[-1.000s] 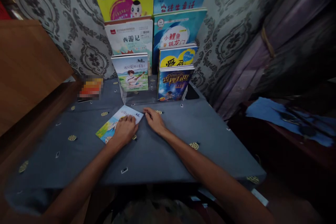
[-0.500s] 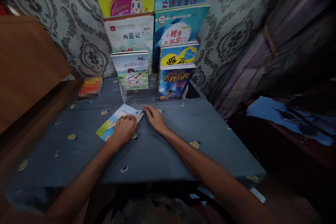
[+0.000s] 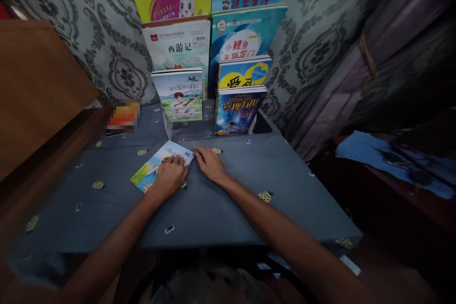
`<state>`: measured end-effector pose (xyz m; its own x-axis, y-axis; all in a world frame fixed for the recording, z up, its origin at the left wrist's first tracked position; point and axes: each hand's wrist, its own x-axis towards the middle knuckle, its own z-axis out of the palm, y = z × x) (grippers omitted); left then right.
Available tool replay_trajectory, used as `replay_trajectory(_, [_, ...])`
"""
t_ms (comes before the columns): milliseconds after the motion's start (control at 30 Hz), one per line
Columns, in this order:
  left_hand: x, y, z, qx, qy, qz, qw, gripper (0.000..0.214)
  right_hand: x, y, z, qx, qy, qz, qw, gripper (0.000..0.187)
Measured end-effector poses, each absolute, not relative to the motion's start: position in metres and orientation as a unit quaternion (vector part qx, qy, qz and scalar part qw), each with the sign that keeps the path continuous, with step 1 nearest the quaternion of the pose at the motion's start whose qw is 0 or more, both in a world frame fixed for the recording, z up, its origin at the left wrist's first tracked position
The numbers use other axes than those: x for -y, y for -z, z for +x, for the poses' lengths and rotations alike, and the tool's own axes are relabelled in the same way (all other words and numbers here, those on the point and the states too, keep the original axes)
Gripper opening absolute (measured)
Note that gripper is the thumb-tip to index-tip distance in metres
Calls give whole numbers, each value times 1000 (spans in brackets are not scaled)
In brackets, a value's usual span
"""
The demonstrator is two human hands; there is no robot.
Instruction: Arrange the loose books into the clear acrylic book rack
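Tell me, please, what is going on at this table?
A person is handling a thin picture booklet that lies flat on the grey tablecloth. The left hand rests on top of it. The right hand lies flat beside it, fingertips at its right-hand corner. Behind, a clear stand holds upright books against the patterned wall.

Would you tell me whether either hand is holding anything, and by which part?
Nothing is lifted: the left hand rests on the right end of the booklet, the right hand touches its corner.
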<state>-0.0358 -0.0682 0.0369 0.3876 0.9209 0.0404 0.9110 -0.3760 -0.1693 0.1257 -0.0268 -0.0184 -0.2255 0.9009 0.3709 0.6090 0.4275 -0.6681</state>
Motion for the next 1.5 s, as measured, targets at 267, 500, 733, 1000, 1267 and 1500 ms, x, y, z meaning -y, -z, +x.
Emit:
replay_trajectory(267, [63, -27, -68, 575, 15, -816, 52, 36, 35, 8, 124, 790, -174, -510, 292, 34])
replay_trajectory(500, [69, -30, -101, 639, -15, -767, 53, 46, 38, 7, 121, 803, -166, -498, 283, 35])
replay_trajectory(733, [79, -39, -95, 666, -43, -740, 89, 42, 23, 11, 112, 838, -174, -440, 273, 38])
replay_trajectory(1000, [78, -35, -102, 666, -42, -738, 100, 45, -14, 17, 98, 841, -188, -435, 262, 39])
replay_trajectory(1267, [107, -25, -122, 478, 24, -878, 1, 46, -17, 24, 93, 841, -183, -432, 267, 44])
replay_trajectory(1500, [114, -17, -113, 469, 45, -881, 45, 34, 2, 26, 94, 847, -176, -417, 278, 41])
